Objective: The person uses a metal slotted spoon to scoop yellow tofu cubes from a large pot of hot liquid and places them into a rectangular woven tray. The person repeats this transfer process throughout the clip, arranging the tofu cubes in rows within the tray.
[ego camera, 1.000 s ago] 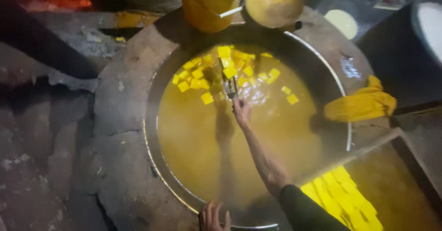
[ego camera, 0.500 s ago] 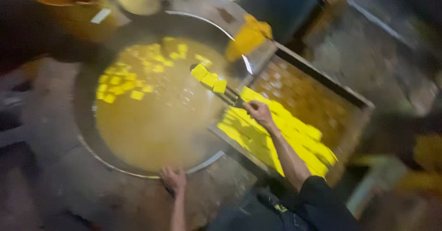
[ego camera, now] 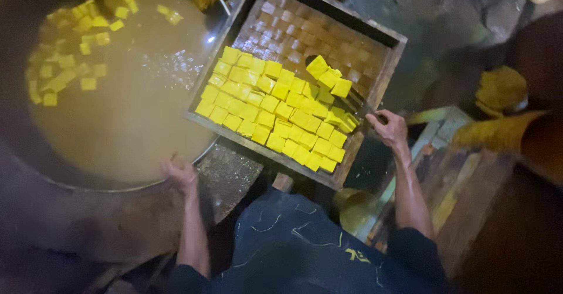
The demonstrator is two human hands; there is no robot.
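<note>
While I look down through the head camera, I see my right hand [ego camera: 388, 127] at the right edge of a wooden tray [ego camera: 392, 59], with its fingers closed around the handle of a thin metal tool [ego camera: 358, 104] that reaches over the tray. On the far end of this tool sit a few yellow cubes [ego camera: 327, 76], a little above the others. Inside the tray, the yellow blocks [ego camera: 267, 113] lie in close rows and fill the half nearer to me, while the far half shows only its wet gridded bottom. My left hand [ego camera: 180, 174] rests on the rim of a big round pan [ego camera: 117, 185], just beside the near left corner of the tray; its fingers are bent over the edge, and I cannot tell if they grip it firmly. The pan holds a cloudy yellowish liquid [ego camera: 132, 112], and more yellow pieces [ego camera: 70, 53] float in its far left part, well apart from my left hand. The tray sits with its left side over the edge of the pan. To the right, near a wooden plank, lies a yellow-stained cloth [ego camera: 498, 89]. My dark sleeves and dark clothes fill the bottom of the view.
</note>
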